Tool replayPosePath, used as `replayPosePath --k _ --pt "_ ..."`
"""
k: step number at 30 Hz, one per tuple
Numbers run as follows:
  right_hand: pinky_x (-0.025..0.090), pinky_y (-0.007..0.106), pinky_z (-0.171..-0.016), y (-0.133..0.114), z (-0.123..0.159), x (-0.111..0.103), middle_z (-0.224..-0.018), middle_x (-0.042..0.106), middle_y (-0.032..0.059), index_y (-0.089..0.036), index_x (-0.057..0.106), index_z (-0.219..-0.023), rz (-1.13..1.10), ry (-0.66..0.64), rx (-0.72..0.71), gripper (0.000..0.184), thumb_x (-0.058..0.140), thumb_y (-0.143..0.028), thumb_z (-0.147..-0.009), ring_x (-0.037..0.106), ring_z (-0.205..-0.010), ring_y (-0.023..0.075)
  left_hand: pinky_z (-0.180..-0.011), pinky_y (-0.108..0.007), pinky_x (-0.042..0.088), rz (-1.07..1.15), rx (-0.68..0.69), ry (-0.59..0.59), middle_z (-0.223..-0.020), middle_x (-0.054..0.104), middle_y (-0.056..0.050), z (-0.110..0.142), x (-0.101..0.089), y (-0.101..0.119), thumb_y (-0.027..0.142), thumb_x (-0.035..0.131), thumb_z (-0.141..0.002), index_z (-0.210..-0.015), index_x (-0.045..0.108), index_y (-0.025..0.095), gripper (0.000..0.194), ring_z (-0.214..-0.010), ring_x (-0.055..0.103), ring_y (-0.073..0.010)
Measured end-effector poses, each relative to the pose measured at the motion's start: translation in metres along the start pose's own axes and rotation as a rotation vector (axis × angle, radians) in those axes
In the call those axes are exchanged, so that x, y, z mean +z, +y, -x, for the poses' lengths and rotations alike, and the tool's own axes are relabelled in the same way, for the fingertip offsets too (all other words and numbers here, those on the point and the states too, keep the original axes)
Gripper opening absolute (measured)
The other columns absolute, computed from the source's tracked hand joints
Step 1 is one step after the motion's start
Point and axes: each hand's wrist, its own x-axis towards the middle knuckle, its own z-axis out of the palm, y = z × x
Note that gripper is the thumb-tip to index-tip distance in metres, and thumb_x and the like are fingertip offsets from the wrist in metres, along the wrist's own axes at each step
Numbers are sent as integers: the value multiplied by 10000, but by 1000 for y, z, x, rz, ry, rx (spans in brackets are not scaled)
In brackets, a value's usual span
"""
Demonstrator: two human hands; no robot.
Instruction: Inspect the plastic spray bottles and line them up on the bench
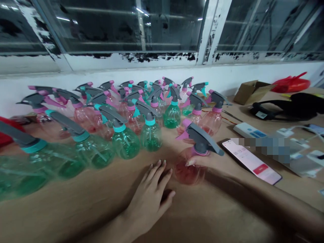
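My right hand (199, 160) is wrapped round the neck and side of a pink spray bottle (188, 172), which has a grey and pink trigger head. The bottle stands on the brown table (106, 206), slightly blurred. Just left of it, my left hand (152, 192) rests on the tabletop with its fingers spread, holding nothing. Beyond my left hand stand green spray bottles with teal collars, the nearest being one green bottle (151, 136) and another (126, 141). Behind my right hand is a further pink spray bottle (211, 119).
Rows of pink and green spray bottles fill the table's back and left. On the right lie a lit phone (253, 162), a white power strip (249, 130), a black headset strap (268, 111), an open cardboard box (253, 91) and a red plastic bag (291, 83). Windows stand behind.
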Motion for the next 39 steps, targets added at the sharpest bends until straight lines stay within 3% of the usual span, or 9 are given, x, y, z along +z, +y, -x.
replayPosePath --k 3,7,10,13,17,21,26,33,39 --pt "536 365 -762 2 8 -4 -835 709 8 -248 669 -879 94 -72 -16 331 693 -518 -689 667 -810 226 -1018 -507 359 3 -4 1 -1451 349 -164 0 0 0 293 534 -890 -1310 460 122 459 -1316 341 -311" --pt "455 469 -938 4 29 -7 -1140 658 55 -256 553 -1156 321 46 -85 657 746 -552 -603 611 -1045 310 -1027 -505 350 22 -2 -12 -1449 352 -165 0 0 1 300 536 -893 -1301 473 113 453 -1329 316 -314" --pt "506 461 -866 9 44 -6 -1182 629 96 -233 432 -1254 417 112 -66 706 692 -548 -678 613 -1043 322 -1029 -509 344 28 -9 -27 -1452 346 -167 -1 -2 1 302 534 -895 -1295 481 108 447 -1330 313 -316" --pt "535 460 -788 12 47 -2 -1095 664 125 -194 466 -1179 467 156 -16 641 641 -589 -706 645 -967 331 -1027 -516 342 20 -15 -49 -1447 351 -172 -2 -3 2 300 539 -892 -1286 491 103 443 -1325 321 -319" --pt "507 497 -831 16 27 1 -1068 661 131 -184 501 -1144 484 168 -18 623 634 -606 -705 633 -976 329 -1035 -510 331 22 -15 -46 -1441 364 -168 -1 -4 3 294 540 -893 -1298 479 104 452 -1331 312 -310" --pt "478 479 -906 24 -9 0 -1163 588 146 -158 504 -1200 499 216 -137 663 616 -606 -723 586 -1063 319 -1030 -514 338 35 -15 -31 -1437 371 -166 -1 -3 2 292 535 -894 -1295 482 107 444 -1326 320 -311" --pt "434 516 -960 27 -44 3 -1281 520 193 -140 472 -1288 558 234 -99 729 590 -606 -740 513 -1174 352 -1032 -504 344 41 -21 -16 -1443 367 -154 0 -2 1 290 536 -893 -1301 478 122 445 -1329 318 -306" --pt "425 496 -980 27 -62 9 -1333 508 208 -94 435 -1307 577 244 -138 692 616 -498 -774 480 -1225 341 -1033 -506 344 30 -14 -33 -1454 344 -160 1 -2 1 285 536 -892 -1319 461 112 466 -1329 316 -309" --pt "421 560 -953 23 -65 10 -1341 496 227 -90 428 -1330 605 266 -146 676 563 -496 -806 436 -1256 384 -1019 -519 361 21 -9 -38 -1452 350 -156 1 -4 0 287 534 -896 -1325 452 114 470 -1333 306 -319"
